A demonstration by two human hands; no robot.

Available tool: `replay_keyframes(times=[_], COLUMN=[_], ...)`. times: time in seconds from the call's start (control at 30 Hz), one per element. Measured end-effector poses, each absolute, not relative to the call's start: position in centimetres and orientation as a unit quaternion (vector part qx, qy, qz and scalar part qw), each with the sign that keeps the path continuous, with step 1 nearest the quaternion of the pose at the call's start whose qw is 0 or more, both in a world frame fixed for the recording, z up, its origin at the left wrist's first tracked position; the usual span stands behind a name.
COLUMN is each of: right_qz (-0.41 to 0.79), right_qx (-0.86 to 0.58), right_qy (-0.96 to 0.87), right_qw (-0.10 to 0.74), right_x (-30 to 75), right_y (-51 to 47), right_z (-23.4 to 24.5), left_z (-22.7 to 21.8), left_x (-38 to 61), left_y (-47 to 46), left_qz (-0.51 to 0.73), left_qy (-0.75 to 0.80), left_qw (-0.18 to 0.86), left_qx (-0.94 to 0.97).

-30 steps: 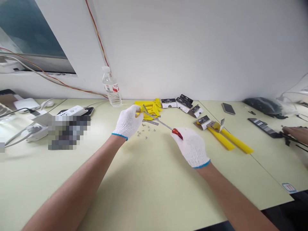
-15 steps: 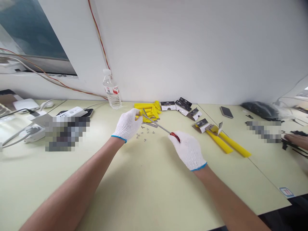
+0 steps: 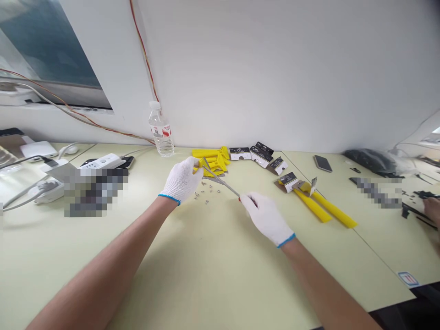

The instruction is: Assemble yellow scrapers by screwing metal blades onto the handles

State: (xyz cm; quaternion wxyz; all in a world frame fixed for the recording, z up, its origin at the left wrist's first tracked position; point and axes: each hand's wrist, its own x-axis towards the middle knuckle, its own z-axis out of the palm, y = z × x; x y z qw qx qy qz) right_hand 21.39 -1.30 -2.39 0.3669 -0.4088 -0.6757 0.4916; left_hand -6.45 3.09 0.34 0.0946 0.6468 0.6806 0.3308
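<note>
Head view is showing two gloved hands working over a pale green desk (image 3: pixel 213 275). The left hand (image 3: pixel 182 181), just left of centre, is pinching a yellow scraper part (image 3: pixel 198 162) with its grip clamped on it. The right hand (image 3: pixel 264 215) is closing its grip around the handle of a screwdriver (image 3: pixel 222 181), and the thin shaft is slanting up and left so that its tip is meeting the yellow part.

The part is probably light, stiff plastic with a thin metal edge, so it is likely best held by the yellow body, away from the blade. The screwdriver is likely rigid and light, and slippery along the bare shaft. Small screws (image 3: pixel 206 191) are lying loose on the desk below the shaft, and they are likely to roll or scatter easily.

A water bottle (image 3: pixel 161 135) is standing upright against the wall, but its fill level is not showing clearly. Small black-and-white boxes (image 3: pixel 255 152) are lying beside a pile of yellow parts (image 3: pixel 213 155), with their contents hidden. At the upper right, a clear plastic bag (image 3: pixel 373 158) is holding dark items.
</note>
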Motion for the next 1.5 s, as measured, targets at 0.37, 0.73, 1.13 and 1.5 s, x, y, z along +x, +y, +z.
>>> replay_keyframes(times=[0.37,0.73,1.13,1.5], right_qz=[0.448,0.408,0.554,0.537], right_qx=[-0.376,-0.517,-0.188,-0.244], right_qy=[-0.683,-0.671,-0.758,-0.748], right_qw=[0.437,0.342,0.288,0.304], right_x=[21.1,20.2,50.4,53.6], right_y=[-0.5,-1.1,1.5,4.1], right_z=[-3.9,-3.9,10.9,9.4], left_z=[0.2,0.3,0.7,0.7], left_x=[-6.7,-6.7,-6.3,-6.6], left_y=[3.3,3.1,2.8,3.1], left_qz=[0.308,0.297,0.314,0.314], left_qy=[0.685,0.688,0.681,0.680], left_qw=[0.078,0.084,0.082,0.089], left_qx=[0.655,0.657,0.657,0.657])
